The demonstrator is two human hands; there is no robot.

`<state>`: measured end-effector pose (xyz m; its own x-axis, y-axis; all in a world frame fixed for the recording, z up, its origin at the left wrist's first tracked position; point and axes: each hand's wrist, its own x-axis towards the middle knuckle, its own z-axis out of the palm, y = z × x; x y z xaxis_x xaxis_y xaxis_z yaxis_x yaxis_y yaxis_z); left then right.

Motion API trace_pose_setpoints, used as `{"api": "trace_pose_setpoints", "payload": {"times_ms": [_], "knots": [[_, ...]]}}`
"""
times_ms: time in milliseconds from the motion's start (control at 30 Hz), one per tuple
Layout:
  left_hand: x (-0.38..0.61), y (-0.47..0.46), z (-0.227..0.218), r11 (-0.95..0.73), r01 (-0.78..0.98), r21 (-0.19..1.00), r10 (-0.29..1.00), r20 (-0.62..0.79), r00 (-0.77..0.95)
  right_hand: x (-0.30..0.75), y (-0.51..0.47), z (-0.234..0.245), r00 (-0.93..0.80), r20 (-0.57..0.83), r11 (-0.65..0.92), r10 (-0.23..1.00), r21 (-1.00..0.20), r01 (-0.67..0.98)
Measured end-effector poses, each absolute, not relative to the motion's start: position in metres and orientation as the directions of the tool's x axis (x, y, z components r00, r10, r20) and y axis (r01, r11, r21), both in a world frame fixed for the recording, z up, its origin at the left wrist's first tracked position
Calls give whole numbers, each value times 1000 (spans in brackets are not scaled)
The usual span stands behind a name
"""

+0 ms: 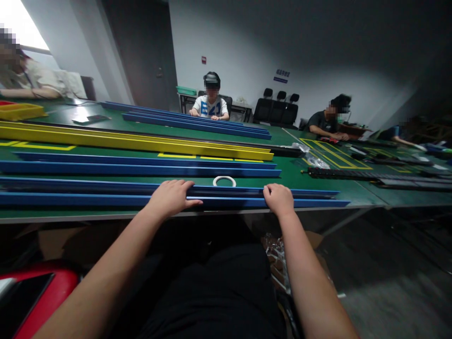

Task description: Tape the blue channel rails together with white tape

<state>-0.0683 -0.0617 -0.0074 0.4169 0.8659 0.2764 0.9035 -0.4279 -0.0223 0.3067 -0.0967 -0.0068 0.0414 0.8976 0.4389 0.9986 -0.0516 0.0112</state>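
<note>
A long blue metal channel [229, 202] lies along the front edge of the green table. My left hand [173, 197] is closed over it, with the fingers across the top and the thumb along the near side. Farther right, my right hand [279, 199] has its fingers curled over the same channel. Just beyond the channel, between my hands, lies a white ring [224, 177] that looks like a roll of tape. A second blue channel [141, 170] rests behind, parallel to the first. My palms hide parts of the held channel.
Yellow channels [141, 143] and more blue channels [197, 123] lie farther back on the table [293, 165]. Crumpled clear plastic [316, 160] and dark strips [353, 175] are to the right. A red seat [52, 292] stands below left. Several people sit around the table.
</note>
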Motion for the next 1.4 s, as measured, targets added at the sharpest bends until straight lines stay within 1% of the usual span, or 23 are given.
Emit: {"api": "trace_pose_setpoints", "payload": {"times_ms": [100,133,267,533,800,1000,1200,1300,1400], "knots": [[-80,-63,-8,-418,907,-47,868,276,414,271,-99,-12,-48,490,70,870,-25,997],[-79,-65,-8,-409,911,-55,868,283,407,261,-99,-13,-57,507,84,860,-30,996],[-74,-69,-7,-386,921,-61,866,319,384,243,-98,-19,-13,534,52,845,-57,997],[-74,-67,-9,-382,922,-68,866,323,382,252,-93,-23,-26,546,78,837,-72,994],[-45,-73,-7,-384,923,-19,868,333,368,277,-94,-25,10,571,47,821,-85,995],[2,-81,-9,-417,909,19,844,379,379,329,-98,-28,1,585,49,811,-69,996],[40,-86,-8,-451,893,13,822,395,410,369,-100,-30,23,592,23,806,-70,997],[35,-86,-4,-523,851,44,800,371,472,372,-100,-29,27,588,26,808,-81,996],[7,-83,0,-592,801,84,772,343,535,368,-103,-28,47,585,24,809,-113,993]]}}
